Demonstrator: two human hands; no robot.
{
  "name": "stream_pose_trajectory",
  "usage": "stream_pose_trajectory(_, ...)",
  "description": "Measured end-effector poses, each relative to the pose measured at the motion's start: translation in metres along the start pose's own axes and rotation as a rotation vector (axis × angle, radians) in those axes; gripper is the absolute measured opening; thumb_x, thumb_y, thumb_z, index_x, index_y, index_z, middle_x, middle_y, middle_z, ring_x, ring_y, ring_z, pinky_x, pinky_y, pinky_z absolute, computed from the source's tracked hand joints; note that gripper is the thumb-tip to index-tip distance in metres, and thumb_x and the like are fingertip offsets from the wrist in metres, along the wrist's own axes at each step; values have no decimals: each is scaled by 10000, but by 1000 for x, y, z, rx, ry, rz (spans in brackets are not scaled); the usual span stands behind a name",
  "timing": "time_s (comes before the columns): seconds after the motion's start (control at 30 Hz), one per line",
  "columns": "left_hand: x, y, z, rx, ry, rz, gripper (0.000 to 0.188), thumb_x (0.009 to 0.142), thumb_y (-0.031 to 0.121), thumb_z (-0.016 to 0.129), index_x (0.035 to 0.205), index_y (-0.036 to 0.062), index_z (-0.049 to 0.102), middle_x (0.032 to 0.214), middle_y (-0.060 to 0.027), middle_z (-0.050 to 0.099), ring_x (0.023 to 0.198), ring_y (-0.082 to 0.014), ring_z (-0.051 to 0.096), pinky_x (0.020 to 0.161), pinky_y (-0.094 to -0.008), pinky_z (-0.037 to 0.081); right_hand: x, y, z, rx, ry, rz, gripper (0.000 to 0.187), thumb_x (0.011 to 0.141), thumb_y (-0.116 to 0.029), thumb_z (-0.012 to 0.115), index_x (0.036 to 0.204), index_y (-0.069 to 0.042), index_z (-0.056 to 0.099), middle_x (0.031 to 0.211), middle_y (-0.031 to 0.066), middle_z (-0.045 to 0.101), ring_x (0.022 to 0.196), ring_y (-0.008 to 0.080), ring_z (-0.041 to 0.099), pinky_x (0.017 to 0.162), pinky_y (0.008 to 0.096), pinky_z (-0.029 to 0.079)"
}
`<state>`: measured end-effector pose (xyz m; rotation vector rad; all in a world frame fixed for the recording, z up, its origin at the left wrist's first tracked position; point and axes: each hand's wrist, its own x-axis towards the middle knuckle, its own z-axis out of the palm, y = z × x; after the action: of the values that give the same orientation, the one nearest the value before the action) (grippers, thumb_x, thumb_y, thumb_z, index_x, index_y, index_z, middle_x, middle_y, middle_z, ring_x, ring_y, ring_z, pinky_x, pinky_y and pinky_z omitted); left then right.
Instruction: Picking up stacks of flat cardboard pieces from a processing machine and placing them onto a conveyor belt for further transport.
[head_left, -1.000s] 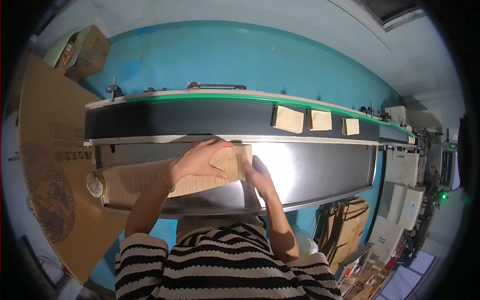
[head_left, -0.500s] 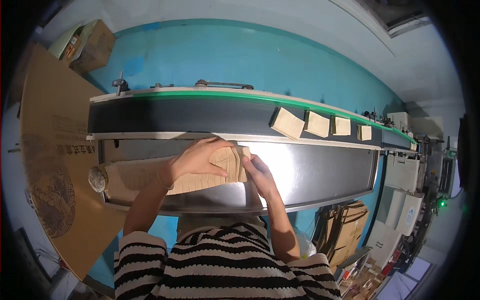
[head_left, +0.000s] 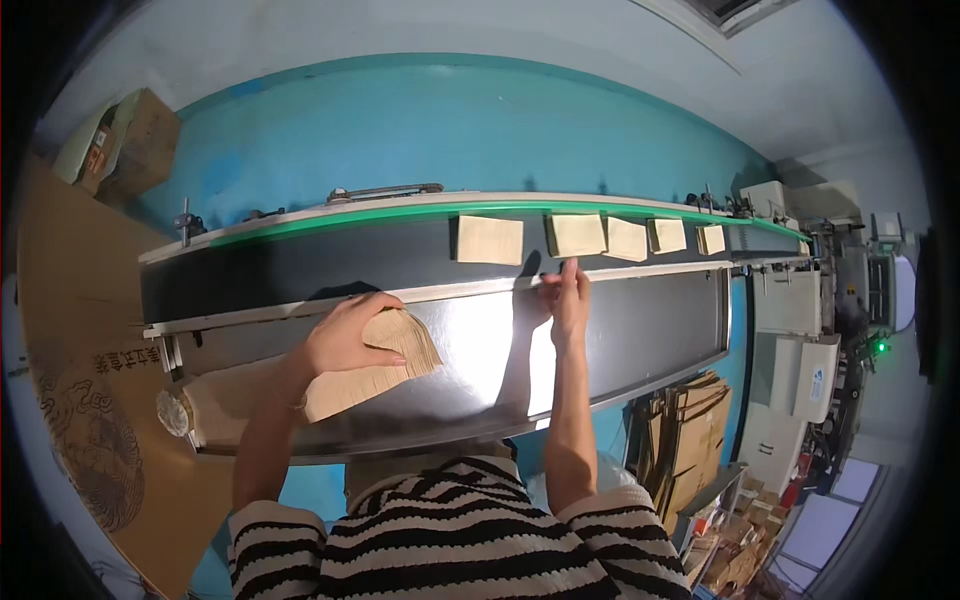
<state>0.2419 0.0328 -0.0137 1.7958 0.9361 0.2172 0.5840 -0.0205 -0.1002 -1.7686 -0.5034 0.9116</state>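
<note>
A long row of folded tan papers point(head_left: 345, 390), standing on edge like napkins, lies along the left of a metal tray. My left hand point(head_left: 350, 340) is closed over its right end, thumb on the near side and fingers over the far side. That end fans out. My right hand point(head_left: 568, 300) is raised at the near edge of the dark conveyor belt point(head_left: 300, 262). It holds nothing that I can see; its index finger stretches up to the lower edge of a folded paper bundle point(head_left: 577, 236). Several similar bundles point(head_left: 490, 240) lie spaced along the belt.
The shiny metal tray point(head_left: 640, 325) runs between me and the belt. A green rail point(head_left: 400, 212) borders the belt's far side. A large cardboard sheet point(head_left: 90, 330) stands at left, a box point(head_left: 140, 145) behind it. Flattened cartons point(head_left: 685, 430) lean at lower right.
My right hand has left the end of the paper row and moved up to the belt, letting go of papers. One more bundle shows on the belt. The whole view has shifted.
</note>
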Motion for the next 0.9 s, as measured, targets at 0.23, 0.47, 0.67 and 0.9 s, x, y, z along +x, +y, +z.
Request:
stream_pose_trajectory(0.23, -10, -54, -4, 111, 55, 105, 846, 673, 394, 865, 1364, 83, 489, 1266, -167, 583, 1180, -365, 564, 1007, -436, 447, -130, 7, 130, -312, -556, -201, 425, 932, -341, 692, 1138, 26, 628, 875, 116, 666, 729, 181, 614, 685, 313, 498)
stream_pose_trajectory(0.47, -22, -70, -25, 53, -5, 137, 885, 658, 344, 895, 1392, 60, 492, 1295, -190, 584, 1181, -351, 578, 1002, -407, 457, -136, 26, 123, -356, -624, -48, 454, 954, -376, 641, 1171, 21, 608, 925, 148, 678, 823, 195, 612, 766, 320, 487)
stream_pose_trajectory(0.67, -35, -53, -33, 28, 20, 219, 856, 669, 343, 890, 1384, 75, 504, 1304, -179, 585, 1203, -350, 566, 1008, -409, 452, -155, -21, 130, -389, -667, 20, 524, 950, -439, 643, 1175, 33, 619, 942, 125, 672, 868, 160, 610, 774, 302, 489)
stream_pose_trajectory(0.9, -47, -53, -30, 37, -40, 157, 854, 675, 398, 878, 1375, 83, 504, 1277, -190, 592, 1197, -373, 559, 1011, -424, 447, -157, 1, 111, -171, -578, 282, 440, 967, -337, 645, 1196, 39, 626, 1013, 102, 673, 870, 150, 616, 776, 283, 502)
